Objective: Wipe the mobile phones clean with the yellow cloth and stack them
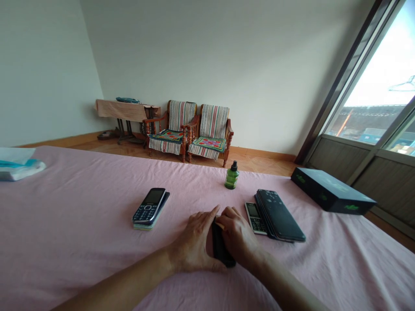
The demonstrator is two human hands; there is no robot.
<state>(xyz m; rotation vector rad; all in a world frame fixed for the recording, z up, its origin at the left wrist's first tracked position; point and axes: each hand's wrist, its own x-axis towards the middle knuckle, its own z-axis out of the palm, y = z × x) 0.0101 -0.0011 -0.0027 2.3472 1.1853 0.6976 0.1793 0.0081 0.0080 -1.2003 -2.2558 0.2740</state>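
Observation:
A dark phone (pixel 221 248) lies on the pink cloth between my hands. My left hand (pixel 194 242) holds it from the left side, with fingers at its far end and the thumb at its near end. My right hand (pixel 238 233) is curled over the phone's upper right part, its fingers closed on a small yellowish thing (pixel 219 223), mostly hidden. Right of my hands, a small keypad phone (pixel 256 218) lies beside a stack of dark phones (pixel 280 215). To the left, another keypad phone (pixel 149 206) rests on a small stack.
A green bottle (pixel 231 177) with a black cap stands beyond my hands. At the right edge lies a black box (pixel 332 190). A white and blue packet (pixel 19 166) is at the far left. Two wooden chairs (pixel 209 129) and a covered table (pixel 121 111) stand by the wall.

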